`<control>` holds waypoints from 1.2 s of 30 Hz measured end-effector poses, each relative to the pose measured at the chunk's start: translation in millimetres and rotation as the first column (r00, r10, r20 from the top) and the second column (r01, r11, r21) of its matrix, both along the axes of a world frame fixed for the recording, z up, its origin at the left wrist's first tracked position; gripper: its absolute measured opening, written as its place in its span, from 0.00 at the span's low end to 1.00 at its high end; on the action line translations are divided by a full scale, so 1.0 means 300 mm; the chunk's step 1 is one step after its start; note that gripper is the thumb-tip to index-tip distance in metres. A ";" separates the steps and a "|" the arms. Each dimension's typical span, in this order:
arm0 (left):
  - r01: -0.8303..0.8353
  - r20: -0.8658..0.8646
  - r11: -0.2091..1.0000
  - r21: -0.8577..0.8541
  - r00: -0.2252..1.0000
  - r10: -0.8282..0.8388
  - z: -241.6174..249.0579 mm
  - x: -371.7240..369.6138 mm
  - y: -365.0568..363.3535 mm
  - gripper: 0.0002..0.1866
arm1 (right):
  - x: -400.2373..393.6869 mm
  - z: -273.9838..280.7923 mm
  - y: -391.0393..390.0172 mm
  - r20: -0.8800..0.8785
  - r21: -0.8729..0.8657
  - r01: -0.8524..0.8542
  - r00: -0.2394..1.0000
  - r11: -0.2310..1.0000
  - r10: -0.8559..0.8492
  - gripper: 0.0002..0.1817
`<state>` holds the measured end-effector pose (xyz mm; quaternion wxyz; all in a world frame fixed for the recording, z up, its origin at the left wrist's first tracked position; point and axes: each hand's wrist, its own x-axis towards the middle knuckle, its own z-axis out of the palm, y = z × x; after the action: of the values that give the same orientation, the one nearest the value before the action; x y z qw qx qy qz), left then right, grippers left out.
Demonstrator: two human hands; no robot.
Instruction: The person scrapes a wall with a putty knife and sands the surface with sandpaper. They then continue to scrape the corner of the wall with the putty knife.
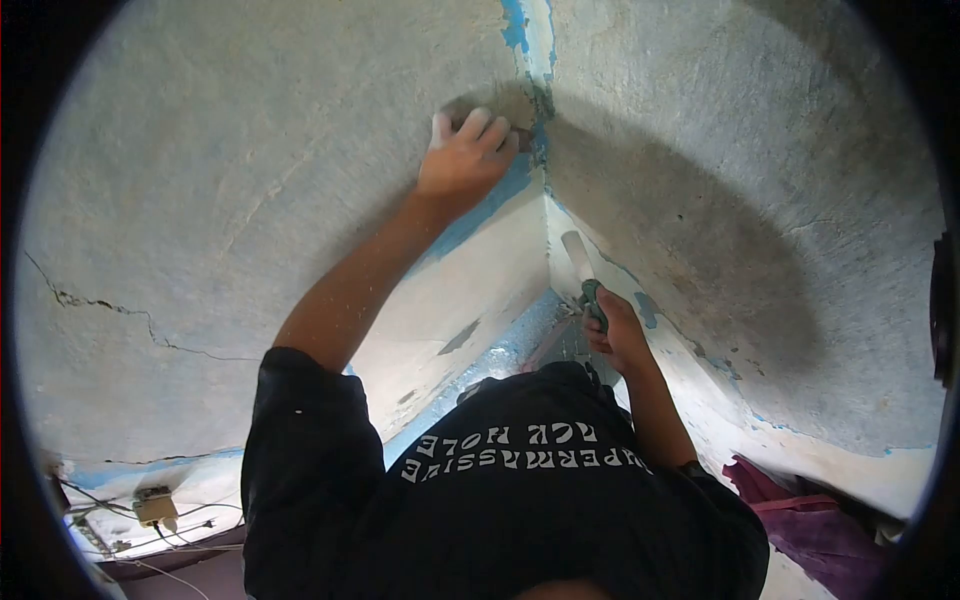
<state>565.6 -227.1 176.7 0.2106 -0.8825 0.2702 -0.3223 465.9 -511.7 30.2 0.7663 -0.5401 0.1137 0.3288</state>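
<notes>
My left hand (pixel 470 152) is raised against the grey wall (pixel 270 150), right beside the corner. Its fingers are curled and dusted white. A small dark piece (pixel 524 140) shows at the fingertips, touching the corner; what it is I cannot make out. Lower down, my right hand (pixel 618 332) is closed around the green handle of a putty knife (pixel 578 256). The knife's broad pale blade points up and stands apart from my left hand. Flaking blue paint (pixel 515 28) runs along the corner line between the two walls.
A long crack (pixel 120 306) crosses the left wall. At lower left, a yellowish electrical box (pixel 155 508) hangs among loose cables. Purple cloth (pixel 815 530) lies at lower right, and a dark object (pixel 942 310) sits at the right edge. Pale painted wall (pixel 455 300) lies below.
</notes>
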 end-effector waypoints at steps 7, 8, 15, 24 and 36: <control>-0.035 -0.134 0.996 0.078 0.990 0.045 -0.015 -0.038 0.016 0.13 | 0.038 0.037 0.008 -0.032 0.437 -0.153 0.982 0.887 0.185 0.23; -0.041 -0.131 0.996 0.077 0.990 0.051 -0.003 -0.039 0.024 0.13 | 0.040 0.037 0.015 -0.061 0.486 -0.149 0.977 0.861 0.204 0.25; -0.005 -0.041 0.999 -0.050 0.999 0.003 0.017 -0.111 0.058 0.11 | 0.022 0.061 0.050 -0.089 0.698 -0.170 0.943 0.695 0.320 0.30; -0.010 -0.026 0.995 -0.102 1.000 0.007 -0.033 -0.111 0.078 0.11 | 0.007 0.038 0.049 0.158 0.780 -0.323 0.930 0.536 0.332 0.32; 0.063 -0.161 0.998 0.018 0.985 -0.059 -0.044 -0.072 0.062 0.09 | -0.043 0.029 -0.016 0.101 0.706 -0.246 0.963 0.665 0.249 0.23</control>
<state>544.0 -208.4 163.5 0.1882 -0.8944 0.3167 -0.2535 453.2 -516.5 39.0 0.8629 -0.2114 -0.0951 0.4490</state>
